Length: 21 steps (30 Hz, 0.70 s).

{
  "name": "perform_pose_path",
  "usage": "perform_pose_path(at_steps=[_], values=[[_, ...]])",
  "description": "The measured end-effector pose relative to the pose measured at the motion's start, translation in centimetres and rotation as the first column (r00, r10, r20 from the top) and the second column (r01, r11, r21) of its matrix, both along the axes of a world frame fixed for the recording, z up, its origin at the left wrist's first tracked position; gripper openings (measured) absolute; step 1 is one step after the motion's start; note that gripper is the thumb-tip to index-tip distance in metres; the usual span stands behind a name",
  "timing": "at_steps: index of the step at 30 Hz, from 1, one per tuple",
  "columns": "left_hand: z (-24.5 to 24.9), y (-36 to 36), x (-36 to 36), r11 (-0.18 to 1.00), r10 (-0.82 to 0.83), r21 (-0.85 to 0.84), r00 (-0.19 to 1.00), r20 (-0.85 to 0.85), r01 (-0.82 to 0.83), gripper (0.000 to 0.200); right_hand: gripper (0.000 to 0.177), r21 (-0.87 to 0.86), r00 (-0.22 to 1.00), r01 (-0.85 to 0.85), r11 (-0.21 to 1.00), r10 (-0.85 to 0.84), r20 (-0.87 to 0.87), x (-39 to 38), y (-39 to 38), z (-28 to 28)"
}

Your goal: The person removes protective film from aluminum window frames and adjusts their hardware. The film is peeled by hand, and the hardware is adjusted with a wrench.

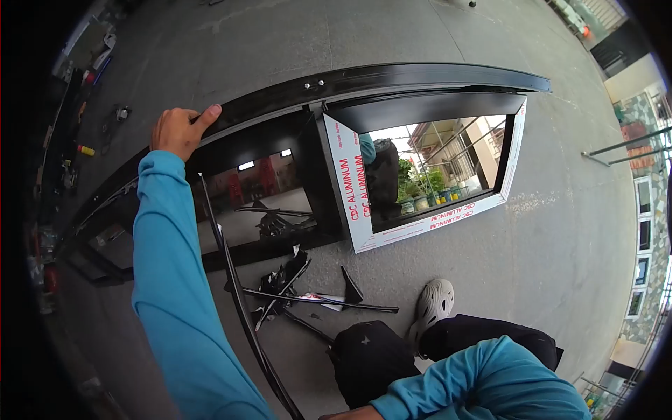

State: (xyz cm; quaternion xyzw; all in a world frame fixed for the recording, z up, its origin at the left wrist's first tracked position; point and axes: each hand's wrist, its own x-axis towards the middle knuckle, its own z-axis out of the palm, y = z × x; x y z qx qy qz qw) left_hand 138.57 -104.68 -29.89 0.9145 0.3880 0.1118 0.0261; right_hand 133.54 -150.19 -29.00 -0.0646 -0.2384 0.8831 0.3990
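My left hand (pixel 183 131) grips the upper rail of a long black aluminum window frame (pixel 259 105), its fingers curled over the edge and its thumb lying along the rail. To the right, an angled sash (pixel 348 185) with dark reflective glass wears white protective film printed "CDC ALUMINUM" in red. Only a sliver of my right hand (pixel 355 414) or wrist shows at the bottom edge; its fingers are out of sight. Near it passes the lower end of a long thin black strip (pixel 234 280), which slants up across the frame. Whether my right hand touches this strip cannot be seen.
Crumpled black film and offcuts (pixel 283 283) lie on the concrete floor (pixel 462 273) before my knees. My grey clog (pixel 435 301) is beside them. Tools and clutter (pixel 85 150) line the far left. Metal pipes (pixel 623 143) stand at the right.
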Motion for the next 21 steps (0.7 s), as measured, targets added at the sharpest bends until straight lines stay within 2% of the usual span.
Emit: perform_pose_path(at_steps=[1, 2, 3, 4, 5, 6, 7, 8, 9, 10, 11, 12, 13, 14, 15, 16, 17, 18, 19, 20, 21], values=[[-0.2, -0.1, -0.3, 1.0, 0.017, -0.003, 1.0, -0.018, -0.017, 0.082, 0.022, 0.278, 0.972, 0.128, 0.952, -0.176, 0.155, 3.9, 1.7, 1.8], [-0.4, -0.4, -0.5, 0.999, 0.031, -0.013, 0.999, -0.016, -0.032, 0.082, 0.012, 0.232, 0.958, 0.199, 0.952, -0.239, 0.156, 5.7, 1.3, 0.6], [-0.2, -0.7, -0.4, 0.999, 0.054, -0.008, 0.999, 0.002, -0.054, 0.082, 0.022, 0.054, 0.94, 0.158, 0.986, -0.167, 0.297, 9.9, 1.3, 1.2], [0.1, -0.8, -0.4, 0.997, 0.072, -0.001, 0.997, 0.021, -0.072, 0.083, 0.034, -0.03, 0.882, 0.328, 0.944, -0.295, 0.367, 13.4, 0.8, 1.9], [0.3, -0.8, -0.7, 0.997, 0.075, -0.001, 0.997, 0.027, -0.075, 0.083, 0.042, -0.286, 0.818, 0.545, 0.788, -0.424, 0.389, 16.4, -0.2, 3.1], [0.4, -1.0, -0.7, 0.996, 0.092, -0.011, 0.995, 0.029, -0.092, 0.081, 0.05, -0.356, 0.709, 0.698, 0.622, -0.526, 0.47, 18.7, -1.3, 4.8], [0.4, -1.4, -0.6, 0.994, 0.109, -0.024, 0.993, 0.032, -0.109, 0.08, 0.06, -0.276, 0.591, 0.789, 0.549, -0.556, 0.584, 20.8, -2.5, 6.5], [-0.1, -1.3, -0.7, 0.993, 0.113, -0.028, 0.993, 0.04, -0.112, 0.08, 0.066, -0.223, 0.435, 0.892, 0.393, -0.614, 0.658, 22.3, -4.3, 7.2], [-0.8, -0.8, -1.0, 0.994, 0.057, 0.089, 0.995, 0.079, -0.064, 0.079, 0.073, -0.1, 0.318, 0.924, 0.369, -0.595, 0.738, 23.7, -6.4, 7.4], [-1.0, -0.6, -0.9, 0.977, -0.004, 0.215, 0.995, 0.103, -0.018, 0.078, 0.079, 0.0, 0.206, 0.911, 0.413, -0.456, 0.866, 24.9, -7.9, 8.4], [-0.8, -0.9, -0.8, 0.973, 0.001, 0.231, 0.996, 0.092, -0.022, 0.078, 0.082, 0.005, 0.169, 0.919, 0.395, -0.403, 0.9, 26.5, -9.9, 8.1], [-0.7, -1.7, -1.0, 0.972, 0.023, 0.228, 0.991, 0.132, -0.053, 0.069, 0.085, 0.008, 0.134, 0.925, 0.38, -0.345, 0.929, 28.0, -12.7, 7.2], [-0.9, -2.6, -1.0, 0.971, 0.048, 0.222, 0.984, 0.174, -0.087, 0.062, 0.08, 0.032, -0.059, 0.865, 0.5, 0.037, 0.998, 29.2, -16.2, 5.1], [-1.6, -3.7, -0.5, 0.917, 0.031, 0.364, 0.941, 0.338, -0.161, 0.053, 0.064, -0.122, -0.285, 0.67, 0.732, 0.405, 0.869, 31.2, -21.7, 1.1], [-2.7, -5.7, 0.0, 0.839, -0.012, 0.482, 0.877, 0.481, -0.253, 0.045, 0.046, -0.422, -0.478, 0.401, 0.813, 0.579, 0.661, 31.8, -26.9, -2.4], [-3.6, -9.1, 0.9, 0.863, -0.068, 0.449, 0.826, 0.559, -0.233, 0.032, 0.044, -0.717, -0.678, 0.076, 0.693, 0.563, 0.472, 31.7, -33.4, -6.8], [-5.4, -12.2, 2.7, 0.884, -0.154, 0.434, 0.768, 0.621, -0.173, 0.023, 0.046, -0.885, -0.699, 0.039, 0.464, 0.645, 0.307, 31.3, -38.3, -8.9], [-6.2, -15.7, 5.1, 0.956, -0.196, 0.294, 0.741, 0.642, -0.001, 0.02, 0.048, -0.886, -0.709, 0.139, 0.442, 0.669, 0.222, 31.2, -42.9, -10.5], [-7.9, -18.3, 7.6, 0.992, -0.122, 0.058, 0.782, 0.611, 0.11, 0.022, 0.049, -0.888, -0.604, 0.173, 0.427, 0.758, 0.247, 32.0, -44.4, -10.4], [-9.4, -19.8, 9.9, 0.994, -0.064, -0.04, 0.819, 0.57, 0.105, 0.025, 0.043, -0.852, -0.564, 0.264, 0.453, 0.789, 0.244, 33.1, -46.1, -10.4], [-9.9, -20.5, 11.9, 0.997, 0.03, -0.075, 0.815, 0.579, 0.016, 0.025, 0.035, -0.642, -0.546, 0.533, 0.551, 0.804, 0.237, 33.7, -47.1, -10.3]])
